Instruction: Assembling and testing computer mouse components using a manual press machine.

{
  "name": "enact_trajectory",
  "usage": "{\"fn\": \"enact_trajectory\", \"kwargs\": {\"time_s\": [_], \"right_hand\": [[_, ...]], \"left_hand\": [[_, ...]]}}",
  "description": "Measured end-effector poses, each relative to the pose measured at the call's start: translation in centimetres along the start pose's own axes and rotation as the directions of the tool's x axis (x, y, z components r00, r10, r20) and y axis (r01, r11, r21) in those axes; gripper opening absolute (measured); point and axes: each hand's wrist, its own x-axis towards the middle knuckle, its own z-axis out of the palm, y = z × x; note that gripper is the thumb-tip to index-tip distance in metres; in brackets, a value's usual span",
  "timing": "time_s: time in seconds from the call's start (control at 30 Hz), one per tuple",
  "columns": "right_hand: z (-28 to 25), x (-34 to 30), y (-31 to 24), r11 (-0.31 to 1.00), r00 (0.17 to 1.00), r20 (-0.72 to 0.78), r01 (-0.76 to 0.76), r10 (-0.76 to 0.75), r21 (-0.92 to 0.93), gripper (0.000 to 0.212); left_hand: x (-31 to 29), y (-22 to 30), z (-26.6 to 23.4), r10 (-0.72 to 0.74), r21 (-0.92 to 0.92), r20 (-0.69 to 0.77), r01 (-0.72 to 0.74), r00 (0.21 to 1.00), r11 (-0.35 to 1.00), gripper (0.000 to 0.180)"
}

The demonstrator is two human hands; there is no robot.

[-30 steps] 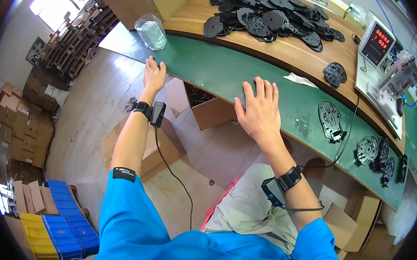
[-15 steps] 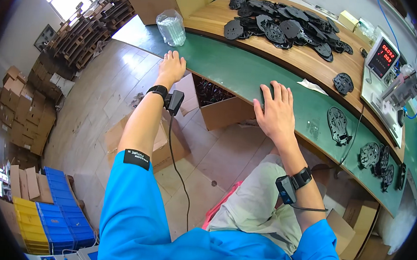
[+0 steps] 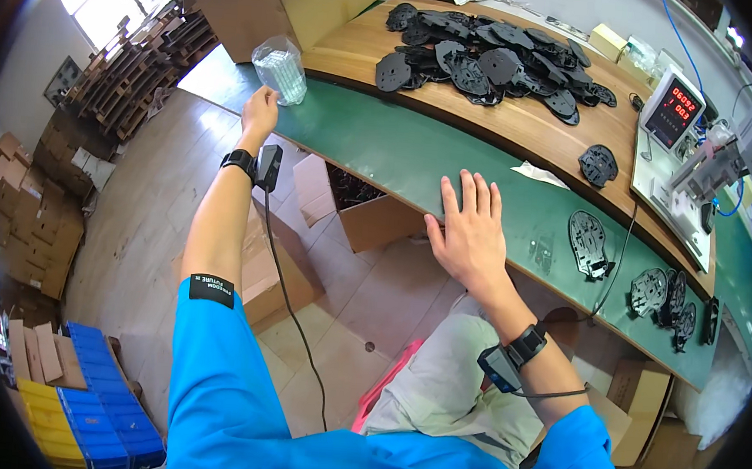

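Observation:
My left hand (image 3: 260, 113) reaches to the far left end of the green tabletop (image 3: 348, 137). Its fingers are bent together at the near side of a clear plastic bag (image 3: 280, 75) holding stacked clear pieces. Whether they pinch the bag's edge is too small to tell. My right hand (image 3: 472, 237) lies palm down over the table's front edge, fingers stretched out and thumb apart, holding nothing. Right of it, a black molded plastic part (image 3: 587, 242) lies on the green surface. Several similar black parts (image 3: 649, 291) sit farther right.
A heap of black plastic parts (image 3: 501, 66) covers the raised wooden shelf (image 3: 336, 55). A device with a red lit display (image 3: 673, 105) stands at the right. One cardboard box (image 3: 235, 7) stands behind the bag; an open carton (image 3: 381, 223) sits below the table edge.
My left hand has moved left and farther away to the plastic bag, its fingers bending. My right hand stays flat near the table edge. The whole view has shifted slightly.

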Motion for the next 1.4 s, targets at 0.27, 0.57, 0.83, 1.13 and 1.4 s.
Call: {"fn": "enact_trajectory", "kwargs": {"time_s": [0.27,0.57,0.83,1.13,1.4], "right_hand": [[0.3,0.2,0.1,0.999,1.0,0.001,-0.023,0.023,0.039,0.063],[0.3,0.1,0.7,0.999,0.999,0.019,-0.041,0.04,0.031,0.064],[0.4,0.0,0.8,0.998,0.999,-0.015,-0.045,0.045,0.043,0.063],[0.7,0.0,0.9,0.998,0.999,-0.004,-0.053,0.053,0.045,0.064],[0.7,-0.1,1.5,0.998,0.999,0.028,-0.042,0.043,-0.035,0.069]], "left_hand": [[0.4,1.3,3.3,-0.051,0.028,-0.039,0.052,0.998,0.998,0.028],[-1.5,1.7,4.8,-0.071,-0.117,-0.174,0.051,0.982,0.992,0.031],[0.2,1.0,5.7,-0.272,0.043,-0.173,0.283,0.947,0.958,0.078],[6.7,0.9,3.1,-0.239,0.01,-0.04,0.24,0.97,0.971,0.133],[9.2,1.9,3.9,-0.154,-0.138,0.219,0.187,0.963,0.973,0.132]]}}
